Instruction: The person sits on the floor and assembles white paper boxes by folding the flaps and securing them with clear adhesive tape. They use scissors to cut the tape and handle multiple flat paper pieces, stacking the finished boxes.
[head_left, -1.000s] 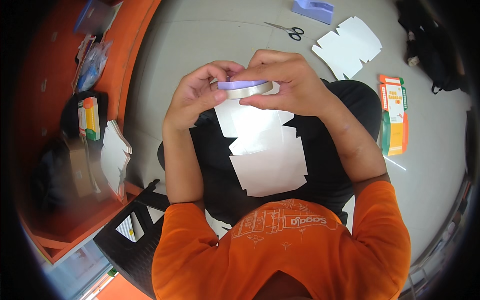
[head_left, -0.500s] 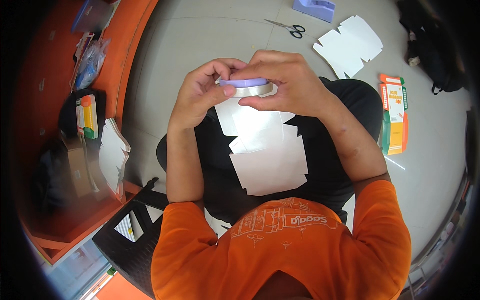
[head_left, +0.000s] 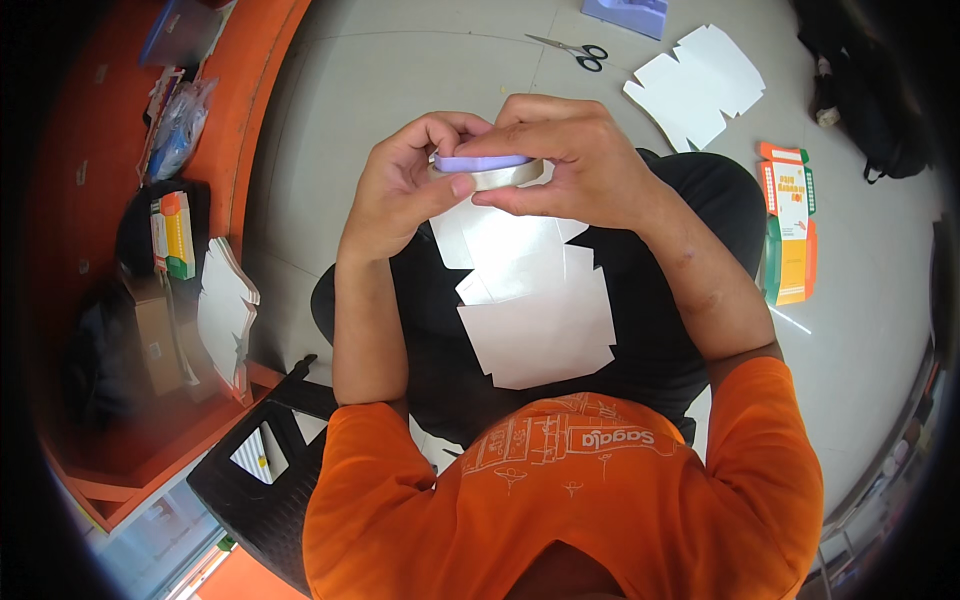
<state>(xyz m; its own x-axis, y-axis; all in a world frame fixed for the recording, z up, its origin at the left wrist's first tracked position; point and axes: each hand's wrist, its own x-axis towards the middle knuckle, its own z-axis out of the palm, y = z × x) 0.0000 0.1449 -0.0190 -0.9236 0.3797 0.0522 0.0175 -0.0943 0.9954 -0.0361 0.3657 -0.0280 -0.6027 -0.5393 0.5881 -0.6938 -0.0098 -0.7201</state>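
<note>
At the upper middle of the view, taken here as the clock centre, a whitish tape roll (head_left: 510, 178) with a purple ring (head_left: 490, 161) along its upper side was held between both hands. The left hand (head_left: 395, 190), at 9 o'clock, gripped the roll, its thumb on the near edge and its fingers curled behind. The right hand (head_left: 585, 160), at 3 o'clock, pinched ring and roll together, thumb beneath and fingers above. A white card blank (head_left: 540, 345) lay flat on the lap near 6 o'clock. Scissors (head_left: 580, 53) lay at 1 o'clock, with a purple tape dispenser (head_left: 630, 14) just beyond them.

Judged from this grip, sound handling called for the following: opposed, even pressure at 9 and 3 o'clock; ring and roll level with each other; thumbs bearing on the edge without pressing into the wound tape. One hand was best used as the anchor while the other worked. Excess squeeze risked tilting the ring. Whether the ring sat fully in the roll, and where the tape's free end was, could not be told.
</note>
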